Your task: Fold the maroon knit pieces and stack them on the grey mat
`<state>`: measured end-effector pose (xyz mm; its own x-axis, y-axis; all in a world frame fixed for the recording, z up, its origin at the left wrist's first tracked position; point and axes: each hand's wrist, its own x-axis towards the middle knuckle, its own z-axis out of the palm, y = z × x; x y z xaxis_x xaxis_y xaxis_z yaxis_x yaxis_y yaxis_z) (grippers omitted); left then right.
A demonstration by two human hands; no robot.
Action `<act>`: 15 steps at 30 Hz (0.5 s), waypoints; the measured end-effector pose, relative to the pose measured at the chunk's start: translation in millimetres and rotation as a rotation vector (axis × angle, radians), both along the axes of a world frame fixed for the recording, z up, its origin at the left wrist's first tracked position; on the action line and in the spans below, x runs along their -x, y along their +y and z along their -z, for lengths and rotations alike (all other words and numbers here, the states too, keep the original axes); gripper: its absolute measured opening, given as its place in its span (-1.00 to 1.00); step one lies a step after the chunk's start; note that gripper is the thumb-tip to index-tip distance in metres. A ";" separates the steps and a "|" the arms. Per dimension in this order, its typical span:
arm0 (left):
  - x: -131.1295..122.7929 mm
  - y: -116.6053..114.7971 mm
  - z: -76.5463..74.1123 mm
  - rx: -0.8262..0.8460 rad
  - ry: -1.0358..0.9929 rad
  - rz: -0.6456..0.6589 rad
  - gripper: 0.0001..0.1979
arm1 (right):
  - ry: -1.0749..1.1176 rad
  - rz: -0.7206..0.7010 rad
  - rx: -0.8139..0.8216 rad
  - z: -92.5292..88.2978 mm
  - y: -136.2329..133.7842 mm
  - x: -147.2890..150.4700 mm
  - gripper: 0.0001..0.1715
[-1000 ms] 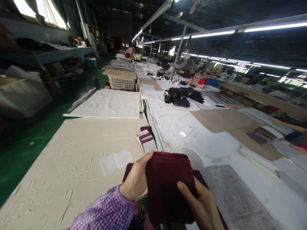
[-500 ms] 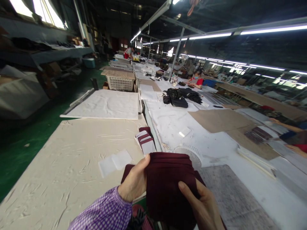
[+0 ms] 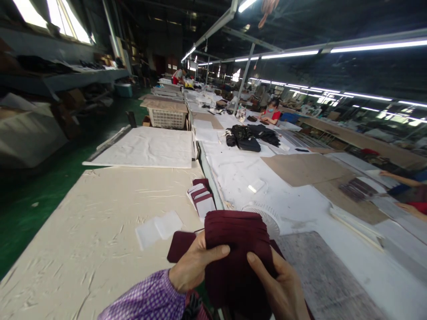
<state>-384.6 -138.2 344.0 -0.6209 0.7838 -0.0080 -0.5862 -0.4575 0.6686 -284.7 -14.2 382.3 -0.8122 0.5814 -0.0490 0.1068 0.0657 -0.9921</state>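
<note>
Left hand: my left hand, in a purple checked sleeve, is closed on the left edge of the maroon fabric stack, with the thumb laid across its front face and the fingers behind it
Right hand: my right hand grips the lower right side of the same stack, thumb pressed on the front; I cannot see its other fingers behind the cloth
Maroon fabric stack: folded pieces held between both hands and raised off the counter, the layered top edge pointing away from me
Loose maroon piece: flat on the counter, just left of the left hand and partly hidden by it
Maroon-and-white pile: small fanned pieces on the counter just beyond the hands, slightly to the left
White patches: two pale squares lying flat, near the left hand on its left
White fan: round grille beyond the right hand, partly hidden behind the stack's top right corner
Grey mat: on the counter just right of the right hand
Brown paper sheet: well beyond the hands, to the right
Dark garments: a heap far beyond the hands
White basket: far beyond the hands, to the left
Other people: a person in red sits far beyond the hands; another person's forearm lies at the far right, well apart from mine
</note>
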 end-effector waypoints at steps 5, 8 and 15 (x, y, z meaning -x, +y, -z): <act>1.2 1.2 -0.2 0.027 -0.030 -0.039 -0.71 | -0.008 -0.029 -0.209 14.7 10.4 -0.3 -0.57; 4.9 -3.6 -2.4 0.058 0.054 0.008 -0.70 | 0.111 0.021 -0.544 18.3 18.4 0.5 -0.62; 4.6 -11.0 -14.5 0.107 0.387 0.182 -0.65 | 0.152 -0.072 -0.932 -0.5 14.4 7.6 -0.76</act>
<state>-389.2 -149.2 358.5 -0.4458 0.8882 0.1109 -0.3481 -0.2862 0.8927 -292.4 0.2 382.8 -0.8071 0.2811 0.5193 -0.0544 0.8403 -0.5394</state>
